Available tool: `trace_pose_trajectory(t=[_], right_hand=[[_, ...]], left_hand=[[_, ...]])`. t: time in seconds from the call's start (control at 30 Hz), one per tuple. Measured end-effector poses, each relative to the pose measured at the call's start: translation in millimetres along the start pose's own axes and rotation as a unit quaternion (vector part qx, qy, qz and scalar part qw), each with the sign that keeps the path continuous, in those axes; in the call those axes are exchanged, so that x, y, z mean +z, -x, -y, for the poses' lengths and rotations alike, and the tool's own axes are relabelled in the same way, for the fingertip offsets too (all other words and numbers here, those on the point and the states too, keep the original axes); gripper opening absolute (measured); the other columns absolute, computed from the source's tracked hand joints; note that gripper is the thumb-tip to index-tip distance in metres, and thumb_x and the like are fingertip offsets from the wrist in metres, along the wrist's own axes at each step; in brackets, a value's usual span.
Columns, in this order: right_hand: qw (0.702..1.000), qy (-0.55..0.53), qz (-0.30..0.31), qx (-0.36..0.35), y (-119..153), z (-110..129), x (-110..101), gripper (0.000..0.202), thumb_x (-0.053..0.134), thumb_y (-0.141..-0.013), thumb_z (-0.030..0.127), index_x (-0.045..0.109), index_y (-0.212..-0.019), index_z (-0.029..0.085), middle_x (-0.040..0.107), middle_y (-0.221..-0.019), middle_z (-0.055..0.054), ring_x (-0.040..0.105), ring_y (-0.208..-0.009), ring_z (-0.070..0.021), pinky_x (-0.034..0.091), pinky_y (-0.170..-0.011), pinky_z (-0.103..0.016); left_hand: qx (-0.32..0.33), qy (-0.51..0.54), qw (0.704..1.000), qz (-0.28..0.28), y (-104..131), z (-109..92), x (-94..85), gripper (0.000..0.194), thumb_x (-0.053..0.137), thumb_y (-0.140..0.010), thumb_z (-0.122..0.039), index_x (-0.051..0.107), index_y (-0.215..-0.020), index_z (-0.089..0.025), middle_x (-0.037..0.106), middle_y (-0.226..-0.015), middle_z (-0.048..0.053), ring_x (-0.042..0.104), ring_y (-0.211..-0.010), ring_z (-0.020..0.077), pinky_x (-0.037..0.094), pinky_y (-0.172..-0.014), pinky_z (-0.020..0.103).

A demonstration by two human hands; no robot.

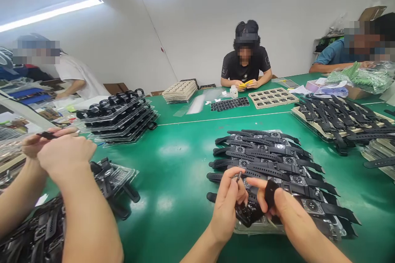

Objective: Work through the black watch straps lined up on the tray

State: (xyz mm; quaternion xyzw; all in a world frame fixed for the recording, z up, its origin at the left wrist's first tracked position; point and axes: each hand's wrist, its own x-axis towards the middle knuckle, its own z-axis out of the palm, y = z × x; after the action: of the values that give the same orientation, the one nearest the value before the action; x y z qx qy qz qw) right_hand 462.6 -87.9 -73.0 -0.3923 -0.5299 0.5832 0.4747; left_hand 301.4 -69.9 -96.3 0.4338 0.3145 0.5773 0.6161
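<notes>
My left hand (227, 203) is closed, its thumb and forefinger pinching a small metallic piece (239, 176) too small to name. Its other fingers are at a black smartwatch (248, 214). The fingers of my right hand (285, 205) are wrapped round a black strap (271, 192) that seems to belong to this watch, and its forefinger points toward the left hand. Under and beyond both hands lies a clear tray (259, 228) bearing rows of black smartwatches (276, 160), backs up with straps crossing. How strap and case join is hidden by my fingers.
A co-worker's hands (66, 145) work close on the left, above more watches (40, 230). Stacked trays of watches (117, 117) stand behind them. Another loaded tray (336, 119) is at the right. Across the green table (179, 147), a person (245, 61) handles something yellow.
</notes>
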Motion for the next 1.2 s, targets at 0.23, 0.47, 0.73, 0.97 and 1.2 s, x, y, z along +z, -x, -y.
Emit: trace_pose_trajectory(t=[0.23,0.47,0.73,0.97,1.2], right_hand=[[0.985,0.147,-0.068,-0.066,4.0,-7.1,8.2,0.053,0.043,-0.099,0.066,0.076,-0.122,0.031,0.074,-0.122,-0.01,0.064,-0.114,-0.0331,0.052,-0.098,-0.043],[0.987,0.142,-0.073,-0.025,3.3,-21.3,7.0,0.042,0.055,-0.097,0.06,0.077,-0.106,0.025,0.075,-0.089,-0.008,0.067,-0.087,-0.0282,0.057,-0.075,-0.034],[0.986,0.102,-0.131,0.015,13.3,-30.9,9.7,0.047,0.057,-0.094,0.064,0.078,-0.104,0.023,0.076,-0.111,-0.011,0.063,-0.112,-0.0331,0.049,-0.102,-0.042],[0.992,0.112,-0.061,0.01,5.5,-16.3,14.8,0.046,0.041,-0.102,0.064,0.064,-0.107,0.025,0.066,-0.094,-0.004,0.06,-0.085,-0.0215,0.048,-0.079,-0.033],[0.994,0.078,-0.075,0.004,0.7,-16.3,21.9,0.044,0.041,-0.102,0.064,0.053,-0.089,0.024,0.048,-0.069,0.005,0.045,-0.062,-0.0152,0.036,-0.058,-0.028]], left_hand=[[-0.03,-0.008,0.999,-0.012,2.5,6.5,2.7,0.05,0.06,-0.091,-0.066,0.066,-0.111,-0.022,0.038,-0.061,-0.006,0.034,-0.057,0.0111,0.033,-0.056,0.023],[0.003,-0.009,1.0,0.03,5.3,7.6,7.8,0.038,0.063,-0.093,-0.058,0.07,-0.109,-0.025,0.045,-0.067,-0.005,0.034,-0.055,0.0082,0.034,-0.054,0.02],[0.005,-0.058,0.996,0.07,5.8,4.7,5.3,0.042,0.063,-0.093,-0.059,0.077,-0.113,-0.024,0.054,-0.069,-0.001,0.046,-0.061,0.0102,0.039,-0.058,0.02],[0.051,-0.095,0.992,0.063,7.1,3.2,6.1,0.036,0.067,-0.091,-0.054,0.078,-0.114,-0.027,0.074,-0.091,0.005,0.064,-0.078,0.0158,0.053,-0.079,0.027],[0.029,-0.047,0.998,0.023,5.5,9.0,2.7,0.048,0.071,-0.085,-0.061,0.078,-0.111,-0.022,0.071,-0.092,0.005,0.06,-0.068,0.0131,0.051,-0.065,0.023]])
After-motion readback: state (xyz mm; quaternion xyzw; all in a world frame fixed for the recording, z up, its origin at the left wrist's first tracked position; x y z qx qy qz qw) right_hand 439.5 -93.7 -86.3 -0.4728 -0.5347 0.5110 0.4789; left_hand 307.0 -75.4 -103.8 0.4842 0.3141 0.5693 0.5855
